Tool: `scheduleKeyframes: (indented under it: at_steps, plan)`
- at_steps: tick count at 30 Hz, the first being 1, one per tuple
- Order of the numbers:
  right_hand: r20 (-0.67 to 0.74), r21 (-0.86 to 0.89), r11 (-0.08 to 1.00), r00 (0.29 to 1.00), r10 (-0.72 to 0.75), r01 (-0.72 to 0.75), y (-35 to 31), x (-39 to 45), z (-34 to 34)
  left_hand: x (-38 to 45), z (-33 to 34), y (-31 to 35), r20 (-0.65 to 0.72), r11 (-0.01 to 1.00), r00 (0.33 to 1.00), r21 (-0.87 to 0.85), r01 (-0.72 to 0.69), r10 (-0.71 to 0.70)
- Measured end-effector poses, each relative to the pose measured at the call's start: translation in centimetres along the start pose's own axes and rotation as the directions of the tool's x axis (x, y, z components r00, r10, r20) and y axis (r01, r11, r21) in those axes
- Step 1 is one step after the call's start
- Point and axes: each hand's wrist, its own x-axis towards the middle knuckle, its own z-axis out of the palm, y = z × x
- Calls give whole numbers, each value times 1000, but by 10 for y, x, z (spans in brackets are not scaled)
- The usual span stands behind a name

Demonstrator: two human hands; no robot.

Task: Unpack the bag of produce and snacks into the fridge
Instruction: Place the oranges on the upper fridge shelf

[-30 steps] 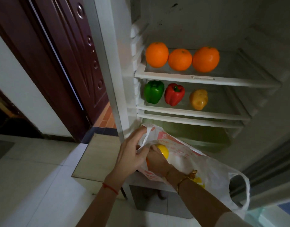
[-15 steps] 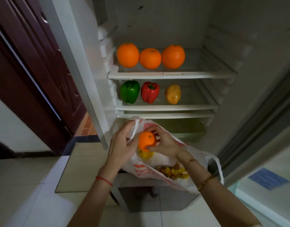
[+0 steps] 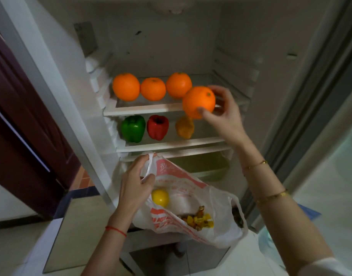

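The right hand point(image 3: 223, 114) has lifted an orange point(image 3: 199, 102) from the bag point(image 3: 183, 198) to the top shelf point(image 3: 143, 110), grip curled round it. The left hand point(image 3: 135, 184) pinches the bag's handle; a lemon point(image 3: 160, 197) and snacks point(image 3: 198, 219) remain inside.

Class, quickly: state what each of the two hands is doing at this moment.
Left hand: grips the plastic bag by its handle.
Right hand: holds an orange near the upper shelf.
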Motion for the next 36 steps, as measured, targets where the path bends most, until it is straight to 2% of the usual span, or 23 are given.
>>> scheduleKeyframes:
  at_steps: [3,5,11,21,24,29,32,34,36]
  plan:
    - [-182,-73,997,983,-5,-9,-5,35,-5,2,2,-1,-5,1000,1000,-8,23,-23]
    - [-236,-148,987,972,19,-55,-3,55,-4,4,3,-2,-7,999,999,-8,46,-46]
    - [-198,-259,950,972,125,-175,8,85,7,8,3,-4,-6,997,997,-6,81,-81]
    - [-178,-266,943,972,155,-199,16,84,9,6,2,-3,-12,995,996,-17,94,-94]
    - [-233,-279,945,967,106,-171,17,76,7,5,3,-3,-10,997,997,-19,71,-71]
    - [-309,-357,934,943,-121,3,12,43,3,0,0,-2,-7,999,1000,-35,17,-17]
    - [-174,-244,967,978,-114,69,10,10,13,-7,0,-1,-16,998,1000,-58,-5,4]
    - [29,-213,975,998,-62,67,16,-18,26,-11,-1,1,-21,998,999,-53,-33,32]
    - [273,-243,969,962,18,51,30,-46,40,-15,-3,3,-29,997,997,-38,-66,65]
